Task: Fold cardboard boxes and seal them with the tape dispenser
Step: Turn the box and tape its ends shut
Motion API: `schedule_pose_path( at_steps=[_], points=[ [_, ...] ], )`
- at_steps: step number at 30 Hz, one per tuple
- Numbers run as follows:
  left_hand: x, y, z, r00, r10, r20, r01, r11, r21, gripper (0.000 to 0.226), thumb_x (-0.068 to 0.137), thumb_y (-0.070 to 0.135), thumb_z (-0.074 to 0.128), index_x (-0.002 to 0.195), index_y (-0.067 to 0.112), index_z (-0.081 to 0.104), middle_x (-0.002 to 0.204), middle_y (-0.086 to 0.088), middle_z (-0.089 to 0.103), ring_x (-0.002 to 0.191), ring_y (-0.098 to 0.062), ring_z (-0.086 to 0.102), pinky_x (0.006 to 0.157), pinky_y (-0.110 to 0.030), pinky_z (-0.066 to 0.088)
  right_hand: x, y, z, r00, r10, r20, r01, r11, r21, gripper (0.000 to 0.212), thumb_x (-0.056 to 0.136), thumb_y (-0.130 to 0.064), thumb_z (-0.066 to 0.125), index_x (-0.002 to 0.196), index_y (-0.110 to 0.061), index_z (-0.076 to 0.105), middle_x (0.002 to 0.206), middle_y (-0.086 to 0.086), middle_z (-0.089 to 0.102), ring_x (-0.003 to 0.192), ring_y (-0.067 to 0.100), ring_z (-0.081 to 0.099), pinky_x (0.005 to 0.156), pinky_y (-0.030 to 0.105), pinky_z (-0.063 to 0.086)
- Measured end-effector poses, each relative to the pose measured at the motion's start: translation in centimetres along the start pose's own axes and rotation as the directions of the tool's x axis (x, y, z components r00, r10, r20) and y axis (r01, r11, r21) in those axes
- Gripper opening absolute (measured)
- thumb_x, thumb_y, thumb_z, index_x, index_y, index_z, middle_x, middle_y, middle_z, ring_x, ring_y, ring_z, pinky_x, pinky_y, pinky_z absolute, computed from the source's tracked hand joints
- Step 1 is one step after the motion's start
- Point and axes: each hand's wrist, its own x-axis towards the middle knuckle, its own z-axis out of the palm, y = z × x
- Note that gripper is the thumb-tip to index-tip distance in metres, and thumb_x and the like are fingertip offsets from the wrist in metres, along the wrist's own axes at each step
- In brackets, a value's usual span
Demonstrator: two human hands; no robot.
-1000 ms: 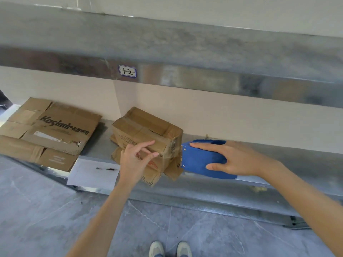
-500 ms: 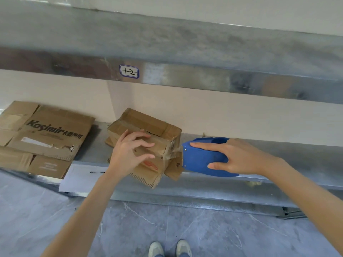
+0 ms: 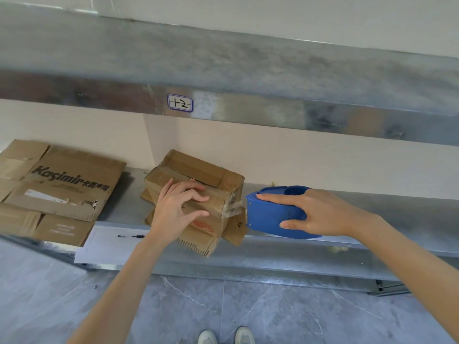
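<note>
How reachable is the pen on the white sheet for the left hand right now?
Probably yes: the pen lies on the white sheet close beside the left hand, with nothing between them. But that hand grips the small box, so it would have to let go.

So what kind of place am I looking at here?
Probably a warehouse or stockroom packing spot: bare metal shelves with a handwritten label, a flattened cardboard box on the lower shelf, and a blue tape dispenser held beside a small box.
</note>
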Motion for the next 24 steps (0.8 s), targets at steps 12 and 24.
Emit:
schedule_pose_path(
  at_steps=[12,24],
  points=[
    [0.3,0.7,0.2,0.994,-0.083,-0.069,0.074,0.989,-0.126,0.007,0.079,0.053,0.065,0.082,0.047,0.068,0.106,0.024,0.067,0.119,-0.003,0.055,0.116,-0.043,0.021,0.1,0.3,0.2,1.0,-0.02,0.004,0.02,1.0,0.014,0.066,0.097,-0.046,0.052,0.142,-0.069,0.008,0.066,-0.014,0.044,0.06,0.004,0.038,0.065,0.021,0.035],
    [-1.0,4.2,1.8,0.996,-0.08,0.046,0.054,0.909,0.412,0.063,0.07,0.078,0.054,0.117,0.035,0.051,0.111,0.001,0.054,0.117,-0.03,0.052,0.108,-0.075,0.015,0.9,0.6,-0.6,0.998,-0.054,-0.024,0.051,0.993,-0.106,0.067,0.099,-0.048,0.047,0.143,-0.066,0.0,0.055,-0.003,0.04,0.052,0.011,0.037,0.065,0.027,0.042]
  ],
)
